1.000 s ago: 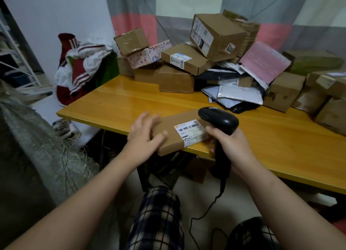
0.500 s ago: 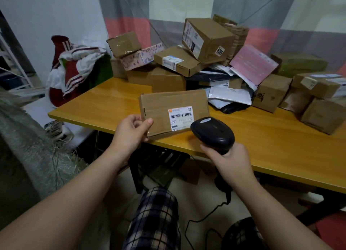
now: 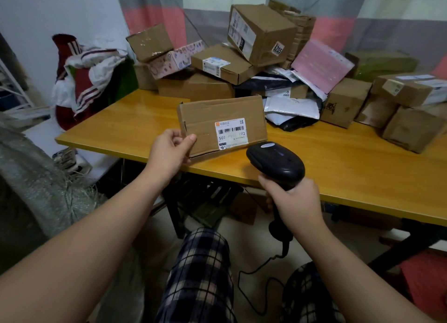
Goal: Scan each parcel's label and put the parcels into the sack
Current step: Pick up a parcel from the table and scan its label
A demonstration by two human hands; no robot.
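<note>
The left hand (image 3: 169,153) pinches the flat parcel (image 3: 221,125) upright by its lower left corner. Its label (image 3: 231,134) sits just up-left of the scanner (image 3: 275,162), which the right hand (image 3: 294,201) grips by the handle.

One labelled parcel (image 3: 222,124), one scanner (image 3: 275,162), one sack (image 3: 29,172). Along the desk's (image 3: 338,168) far edge: about a dozen cardboard boxes (image 3: 261,30), one pink mailer (image 3: 321,64), several overlapping pale mailers (image 3: 292,107).

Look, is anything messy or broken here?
Yes. The heap of parcels at the back of the table is jumbled: the big box on top sits tilted and a pink mailer lies slanted. The sack on the left has a frayed, stringy edge.
</note>
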